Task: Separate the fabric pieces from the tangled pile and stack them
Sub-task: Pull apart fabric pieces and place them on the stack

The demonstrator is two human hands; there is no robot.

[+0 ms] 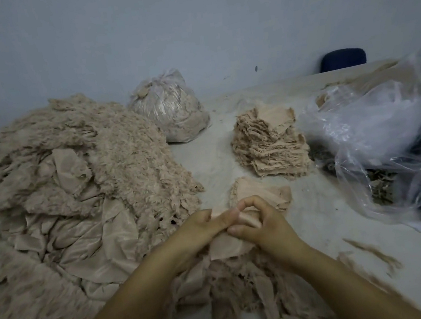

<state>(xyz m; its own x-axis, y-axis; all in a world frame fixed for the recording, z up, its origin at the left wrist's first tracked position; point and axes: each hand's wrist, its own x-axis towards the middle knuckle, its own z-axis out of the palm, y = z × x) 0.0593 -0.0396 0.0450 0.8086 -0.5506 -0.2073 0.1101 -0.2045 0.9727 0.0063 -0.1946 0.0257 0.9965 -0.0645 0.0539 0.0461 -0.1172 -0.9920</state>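
Beige frayed fabric piece (228,247) sits pinched between my left hand (199,229) and right hand (260,224), just off the big tangled beige pile (76,202), I judge ready to peel toward the small started stack (258,193).

Both forearms are showing bare from the frame's lower edge up to the wrists. The left hand (200,236) and right hand (262,225) are wearing no gloves. Fingernails are looking short and unpainted.
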